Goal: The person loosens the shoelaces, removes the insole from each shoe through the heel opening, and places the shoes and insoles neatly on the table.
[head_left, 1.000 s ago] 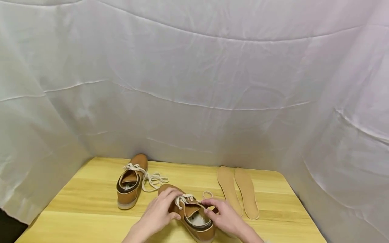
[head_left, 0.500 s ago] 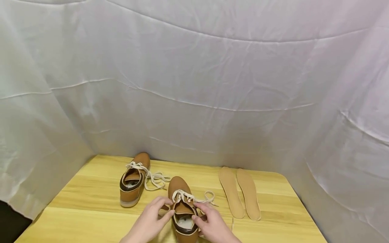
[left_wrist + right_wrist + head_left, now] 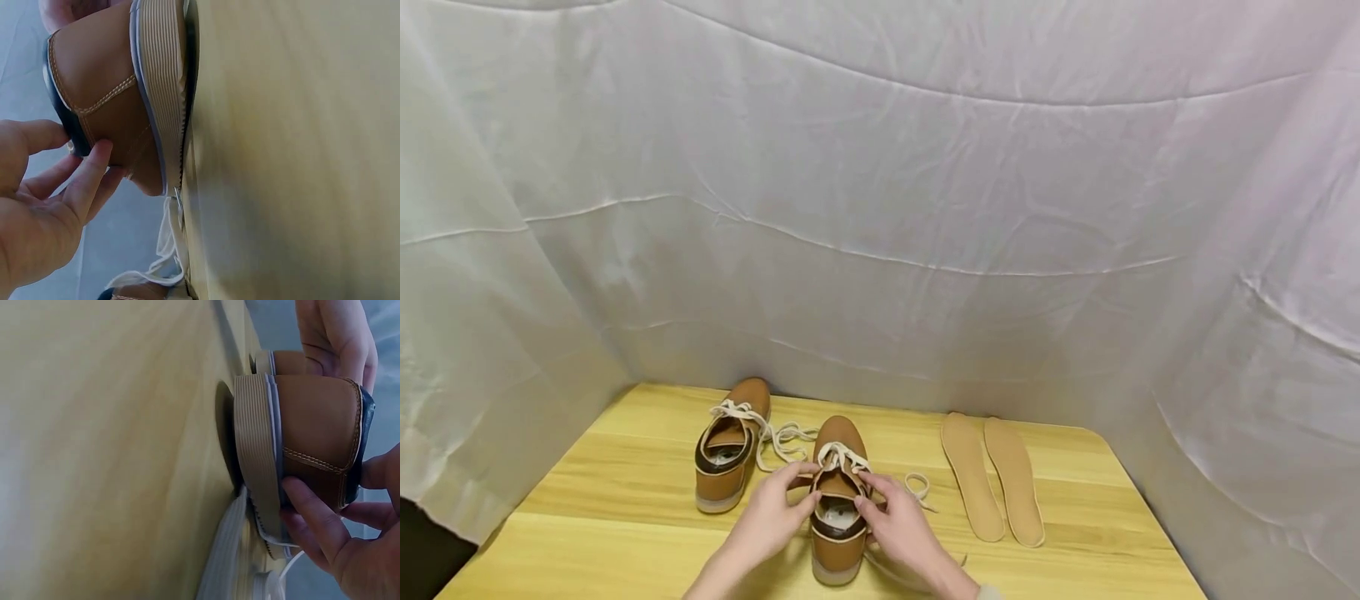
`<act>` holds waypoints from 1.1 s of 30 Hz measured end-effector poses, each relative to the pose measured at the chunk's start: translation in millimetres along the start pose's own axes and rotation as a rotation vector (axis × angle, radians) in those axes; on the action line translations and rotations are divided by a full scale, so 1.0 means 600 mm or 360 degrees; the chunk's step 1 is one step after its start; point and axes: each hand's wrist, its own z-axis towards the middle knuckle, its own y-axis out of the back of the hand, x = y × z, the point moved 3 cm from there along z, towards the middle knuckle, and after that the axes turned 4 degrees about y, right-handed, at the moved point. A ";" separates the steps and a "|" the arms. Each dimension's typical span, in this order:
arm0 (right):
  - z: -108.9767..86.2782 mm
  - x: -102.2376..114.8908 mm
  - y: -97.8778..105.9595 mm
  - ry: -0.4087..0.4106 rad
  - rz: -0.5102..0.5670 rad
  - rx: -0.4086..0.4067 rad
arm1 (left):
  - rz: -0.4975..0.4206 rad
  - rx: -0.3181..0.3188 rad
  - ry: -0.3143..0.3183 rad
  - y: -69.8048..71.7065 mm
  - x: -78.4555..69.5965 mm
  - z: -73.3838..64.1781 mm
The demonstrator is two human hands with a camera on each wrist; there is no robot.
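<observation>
A brown lace-up shoe (image 3: 837, 550) stands mid-table, toe pointing away, between both hands. My left hand (image 3: 771, 512) pinches the left side of its dark collar, thumb at the opening and fingers along the outside. On the opposite side, my right hand (image 3: 898, 521) grips the collar the same way. White laces (image 3: 840, 455) cross over the tongue, and a pale inner sole (image 3: 838, 516) shows in the opening. Both wrist views show the ribbed sole (image 3: 255, 431) close to the tabletop and fingertips pressed on the leather side (image 3: 103, 69).
A matching shoe (image 3: 718, 486) stands to the left, its loose lace (image 3: 786, 442) trailing right. Two tan insoles (image 3: 972, 475) lie side by side on the right of the wooden table (image 3: 587, 542). Lace ends (image 3: 917, 483) lie beside the right hand. Grey cloth (image 3: 880, 208) hangs around the table.
The held shoe has turned from toe-left to pointing straight ahead, then shifted away from the body and slightly left. Both hands have moved with it, the left going from its toe area to its collar.
</observation>
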 end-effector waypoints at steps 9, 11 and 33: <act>0.055 -0.014 -0.014 -0.0013 -0.0041 -0.0117 | -0.0024 -0.0104 0.0010 0.009 0.016 0.046; 0.065 -0.015 -0.016 -0.0004 -0.0049 -0.0141 | -0.0024 -0.0128 0.0017 0.010 0.019 0.055; 0.077 -0.005 0.006 0.0130 -0.0282 -0.0164 | 0.0154 -0.0255 -0.0067 0.018 0.018 0.071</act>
